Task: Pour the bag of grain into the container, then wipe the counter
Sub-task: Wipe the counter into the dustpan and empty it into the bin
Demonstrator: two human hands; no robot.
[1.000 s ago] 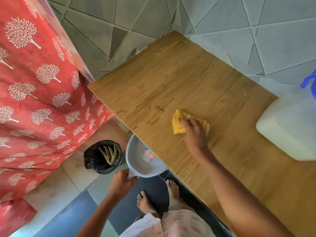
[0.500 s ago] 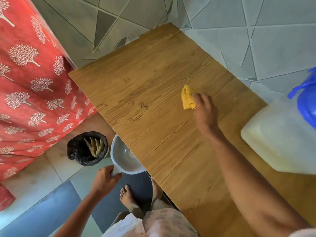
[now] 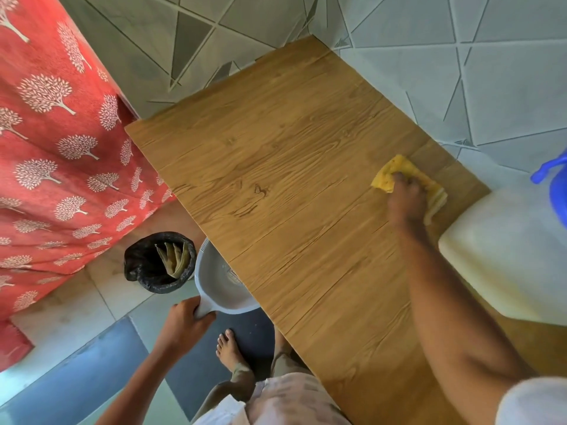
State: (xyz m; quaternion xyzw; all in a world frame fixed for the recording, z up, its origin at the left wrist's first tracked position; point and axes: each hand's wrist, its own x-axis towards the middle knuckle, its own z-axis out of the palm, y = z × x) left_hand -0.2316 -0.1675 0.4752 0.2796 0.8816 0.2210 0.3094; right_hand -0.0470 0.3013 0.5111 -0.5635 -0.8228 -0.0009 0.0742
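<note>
I see the right hand [image 3: 406, 200] pressed flat on a folded yellow cloth [image 3: 395, 173], fingers spread over it, on the wood-grain counter [image 3: 291, 185] just beside the translucent white plastic container [image 3: 503, 256] with its blue lid [image 3: 552, 182]. The left hand [image 3: 184, 325] is clenched round the handle of a pale grey plastic dustpan [image 3: 221, 286], held below the counter's near edge. Beside the dustpan, away from the counter, stands a small black-lined bin [image 3: 159, 262] on the floor.
</note>
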